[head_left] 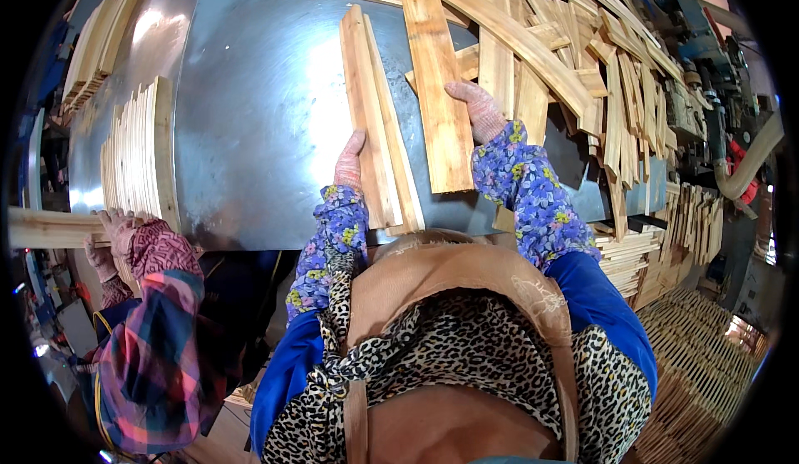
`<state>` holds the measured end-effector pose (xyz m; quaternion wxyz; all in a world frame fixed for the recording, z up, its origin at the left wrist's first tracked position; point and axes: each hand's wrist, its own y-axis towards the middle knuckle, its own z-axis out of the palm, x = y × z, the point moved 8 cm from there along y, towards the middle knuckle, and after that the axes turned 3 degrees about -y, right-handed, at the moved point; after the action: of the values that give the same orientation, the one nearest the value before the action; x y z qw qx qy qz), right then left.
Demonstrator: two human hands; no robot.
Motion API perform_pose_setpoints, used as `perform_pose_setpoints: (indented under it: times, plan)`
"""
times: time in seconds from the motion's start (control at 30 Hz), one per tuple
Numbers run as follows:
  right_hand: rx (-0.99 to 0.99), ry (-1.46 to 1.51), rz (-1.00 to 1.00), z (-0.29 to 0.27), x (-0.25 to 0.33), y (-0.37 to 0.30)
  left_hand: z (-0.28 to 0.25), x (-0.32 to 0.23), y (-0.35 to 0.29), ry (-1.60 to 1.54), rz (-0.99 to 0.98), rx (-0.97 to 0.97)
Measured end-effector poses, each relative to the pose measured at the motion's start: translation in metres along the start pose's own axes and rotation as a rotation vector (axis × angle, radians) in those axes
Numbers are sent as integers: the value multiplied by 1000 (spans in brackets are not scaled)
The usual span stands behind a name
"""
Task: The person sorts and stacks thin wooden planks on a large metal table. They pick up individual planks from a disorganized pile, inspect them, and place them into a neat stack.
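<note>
My left hand [349,161], in a knitted pinkish glove, grips the left edge of narrow wooden boards [371,123] that stand close together, fanning slightly apart at the near end. Its thumb points up along the edge, and the other fingers are hidden. To the right, my right hand [478,111], gloved alike, is closed on the right edge of a wider wooden board [436,89] with brownish grain. That board tilts a little, its far end to the left. A gap of bare metal separates it from the boards at my left hand.
The smooth metal table [250,114] reaches left. A jumbled pile of wooden slats [574,56] covers its right side. An upright row of boards [137,152] stands at left, near a co-worker's gloved hands [115,233] on another board. Stacked slats [707,364] lie at lower right.
</note>
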<state>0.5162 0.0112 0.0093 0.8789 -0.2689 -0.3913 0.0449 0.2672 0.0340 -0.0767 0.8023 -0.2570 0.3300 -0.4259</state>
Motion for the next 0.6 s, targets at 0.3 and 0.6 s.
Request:
perform_pose_setpoints:
  times: [0.3, 0.6]
  plan:
    - [-62, -170, 9, -11, -40, 36, -7, -20, -2, 151, -8, -198]
    - [-97, -774, -59, 21, -40, 76, 38, -68, 12, 589, 348, 34]
